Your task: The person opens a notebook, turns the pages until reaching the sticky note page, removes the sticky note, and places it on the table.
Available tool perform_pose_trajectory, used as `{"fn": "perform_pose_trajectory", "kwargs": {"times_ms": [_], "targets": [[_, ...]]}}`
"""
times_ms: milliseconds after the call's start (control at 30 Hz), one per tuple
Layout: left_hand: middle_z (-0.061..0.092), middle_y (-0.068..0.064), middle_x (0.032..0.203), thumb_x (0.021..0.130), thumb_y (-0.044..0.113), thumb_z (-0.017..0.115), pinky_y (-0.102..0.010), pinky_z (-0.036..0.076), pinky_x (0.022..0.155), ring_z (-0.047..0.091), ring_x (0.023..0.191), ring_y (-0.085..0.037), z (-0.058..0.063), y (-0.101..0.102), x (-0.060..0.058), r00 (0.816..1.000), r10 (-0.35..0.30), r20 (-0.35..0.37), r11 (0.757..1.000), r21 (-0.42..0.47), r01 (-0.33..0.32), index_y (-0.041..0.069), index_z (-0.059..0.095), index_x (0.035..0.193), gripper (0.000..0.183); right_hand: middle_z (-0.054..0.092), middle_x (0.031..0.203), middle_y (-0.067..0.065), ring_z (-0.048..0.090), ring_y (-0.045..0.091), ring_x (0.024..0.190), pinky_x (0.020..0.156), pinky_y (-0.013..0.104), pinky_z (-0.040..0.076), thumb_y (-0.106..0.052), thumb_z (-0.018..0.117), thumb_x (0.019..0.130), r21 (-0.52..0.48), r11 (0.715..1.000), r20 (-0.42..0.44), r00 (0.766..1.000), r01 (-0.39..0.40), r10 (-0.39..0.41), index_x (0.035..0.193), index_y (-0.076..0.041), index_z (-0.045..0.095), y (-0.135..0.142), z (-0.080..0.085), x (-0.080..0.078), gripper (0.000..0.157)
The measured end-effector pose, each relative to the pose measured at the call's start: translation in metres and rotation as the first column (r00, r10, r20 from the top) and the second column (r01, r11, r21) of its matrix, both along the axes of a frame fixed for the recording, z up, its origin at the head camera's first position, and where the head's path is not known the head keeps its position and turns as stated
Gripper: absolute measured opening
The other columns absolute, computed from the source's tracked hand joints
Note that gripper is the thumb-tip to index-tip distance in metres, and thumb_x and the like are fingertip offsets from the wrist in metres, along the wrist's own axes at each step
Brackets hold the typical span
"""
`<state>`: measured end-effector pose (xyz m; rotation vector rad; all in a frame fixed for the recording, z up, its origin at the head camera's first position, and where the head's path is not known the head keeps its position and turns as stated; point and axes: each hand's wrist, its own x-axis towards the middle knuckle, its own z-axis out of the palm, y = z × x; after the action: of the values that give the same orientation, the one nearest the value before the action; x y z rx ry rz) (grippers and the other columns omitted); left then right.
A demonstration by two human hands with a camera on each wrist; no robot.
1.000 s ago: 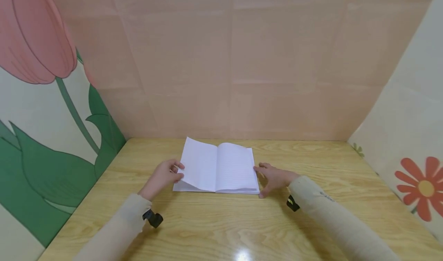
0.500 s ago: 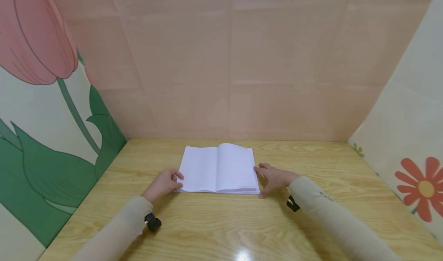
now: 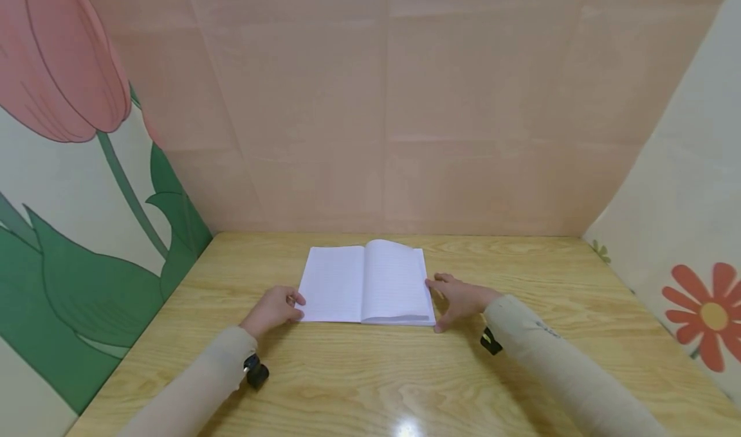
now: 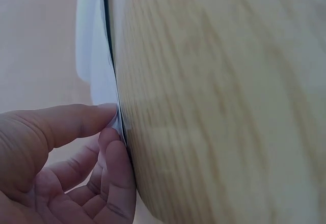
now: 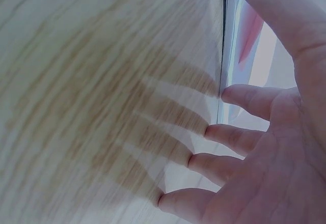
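An open notebook with lined white pages lies on the wooden table. Its left side lies flat, while the top pages on the right side bulge up near the spine. At the notebook's lower left corner my left hand pinches the page edge between thumb and fingers; the left wrist view shows the thumb pressed over the sheets. My right hand braces the right edge, thumb at the near corner and index finger farther up. In the right wrist view its spread, fairly straight fingers touch the table and the notebook's edge.
The wooden table surrounds the notebook. A plain pinkish backdrop rises behind it, with a tulip-printed panel on the left and a flower-printed panel on the right. Each wrist wears a small black camera.
The lifted left page has come down flat onto the left side, with my left hand lowering and moving slightly toward me along with it. My right hand has stayed in place.
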<state>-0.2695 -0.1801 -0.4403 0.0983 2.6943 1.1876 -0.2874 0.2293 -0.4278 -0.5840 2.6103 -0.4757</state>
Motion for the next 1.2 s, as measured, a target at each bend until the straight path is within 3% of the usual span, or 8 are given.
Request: {"fn": "perform_pose_trajectory", "kwargs": {"times_ms": [233,467,833,1200], "targets": [[0.052,-0.003,0.068,0.078,0.001,0.071,-0.024,0.044,0.057,0.051,0.061,-0.014,0.0063,0.0001,0.0030,0.999,-0.034,0.007,0.999,0.008,0.034,0.001,0.066,0.094,0.016,0.011,0.158,0.027,0.012,0.045,0.145,0.111,0.063,0.020,-0.037,0.085,0.071,-0.002,1.000,0.010,1.000,0.014,-0.014,0.152,-0.003,0.023,-0.0014,0.0039,0.0039,0.108],[0.054,-0.004,0.071,0.078,0.003,0.075,-0.026,0.043,0.058,0.051,0.064,-0.015,0.0022,0.0019,-0.0006,1.000,0.015,0.017,0.999,-0.039,-0.014,0.004,0.067,0.093,0.017,0.011,0.157,0.027,0.011,0.046,0.145,0.111,0.063,0.020,-0.036,0.085,0.071,-0.015,1.000,0.017,1.000,0.015,-0.015,0.152,-0.002,0.023,-0.0014,0.0033,0.0038,0.108],[0.057,-0.005,0.083,0.076,0.007,0.078,-0.029,0.041,0.065,0.051,0.075,-0.018,0.0031,0.0001,0.0004,0.999,0.006,-0.036,0.991,-0.130,-0.011,0.008,0.069,0.093,0.019,0.010,0.157,0.028,0.012,0.046,0.144,0.111,0.063,0.021,-0.037,0.085,0.071,-0.015,1.000,0.027,1.000,0.014,-0.014,0.152,-0.002,0.021,-0.0021,0.0028,0.0029,0.109],[0.056,-0.005,0.083,0.075,0.008,0.079,-0.029,0.041,0.066,0.051,0.075,-0.018,0.0038,0.0003,0.0006,0.998,0.002,-0.056,0.991,-0.134,-0.009,0.007,0.069,0.094,0.021,0.010,0.157,0.027,0.013,0.046,0.144,0.111,0.063,0.021,-0.037,0.085,0.071,-0.008,1.000,0.021,1.000,0.021,-0.021,0.152,-0.002,0.022,-0.0028,0.0037,0.0028,0.109]]}}
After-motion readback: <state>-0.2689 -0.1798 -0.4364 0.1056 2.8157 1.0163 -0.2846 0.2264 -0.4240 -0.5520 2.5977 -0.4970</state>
